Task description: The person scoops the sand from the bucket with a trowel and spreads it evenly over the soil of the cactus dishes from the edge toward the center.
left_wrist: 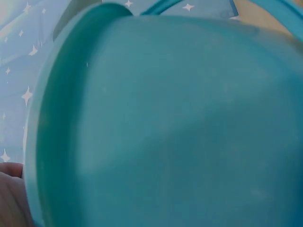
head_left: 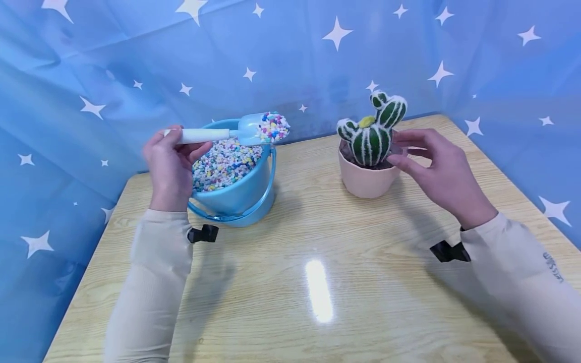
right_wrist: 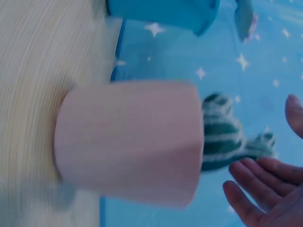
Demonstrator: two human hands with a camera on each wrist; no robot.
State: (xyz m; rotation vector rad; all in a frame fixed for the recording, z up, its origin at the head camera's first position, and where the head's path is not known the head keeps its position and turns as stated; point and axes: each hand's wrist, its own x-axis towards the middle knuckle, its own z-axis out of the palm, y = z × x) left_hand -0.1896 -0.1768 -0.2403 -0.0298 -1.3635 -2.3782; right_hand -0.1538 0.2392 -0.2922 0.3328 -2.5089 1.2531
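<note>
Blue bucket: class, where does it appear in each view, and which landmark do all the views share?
Head: the blue bucket stands left of centre.
Left wrist: it fills most of the picture.
Right wrist: at the top, partly cut off.
Shared landmark: the blue backdrop with white stars.

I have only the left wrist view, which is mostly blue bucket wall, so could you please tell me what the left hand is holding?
Observer: In the head view, the left hand grips a scoop by its white handle.
Operator: Thank you; could you tell me whether the scoop is carrying anything?
Observer: Yes, a heap of small multicoloured beads lies toward its tip.
Operator: And where is the other hand, please?
Observer: The right hand is beside the cactus in the pink pot; I can't tell whether it touches.
</note>
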